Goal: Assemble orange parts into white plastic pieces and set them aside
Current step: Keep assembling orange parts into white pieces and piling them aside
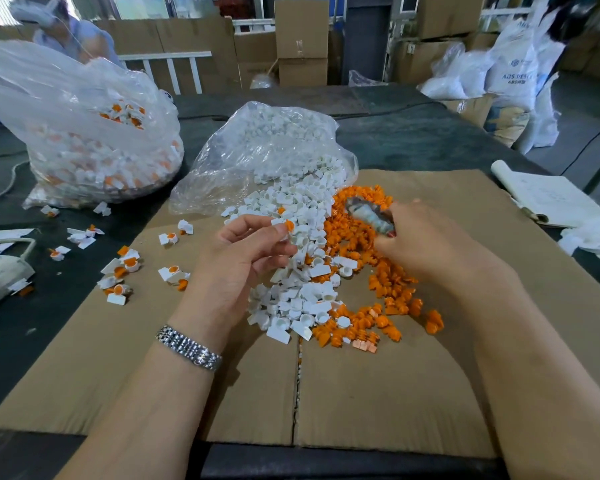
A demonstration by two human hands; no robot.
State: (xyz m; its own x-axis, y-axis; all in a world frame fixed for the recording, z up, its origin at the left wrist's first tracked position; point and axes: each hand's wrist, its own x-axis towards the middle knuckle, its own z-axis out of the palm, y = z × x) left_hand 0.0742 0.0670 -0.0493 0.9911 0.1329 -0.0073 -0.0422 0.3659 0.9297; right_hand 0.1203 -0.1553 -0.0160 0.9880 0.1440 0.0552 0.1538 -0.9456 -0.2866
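Note:
My left hand (246, 251) is raised above the cardboard and pinches a white plastic piece with an orange part in it (284, 225) between thumb and fingertips. My right hand (426, 240) hovers over the orange pile (371, 271) and grips a small wrapped, greyish tool (369, 216). A heap of loose white pieces (302, 251) spills from a clear bag (271, 157) down the middle of the cardboard. Several assembled white-and-orange pieces (125, 268) lie scattered to the left.
A brown cardboard sheet (378, 393) covers the dark table (413, 133). A large clear bag of assembled pieces (94, 150) stands at the far left, with another person (66, 32) behind it. A paper notebook (548, 195) lies at the right edge. Boxes and white sacks line the back.

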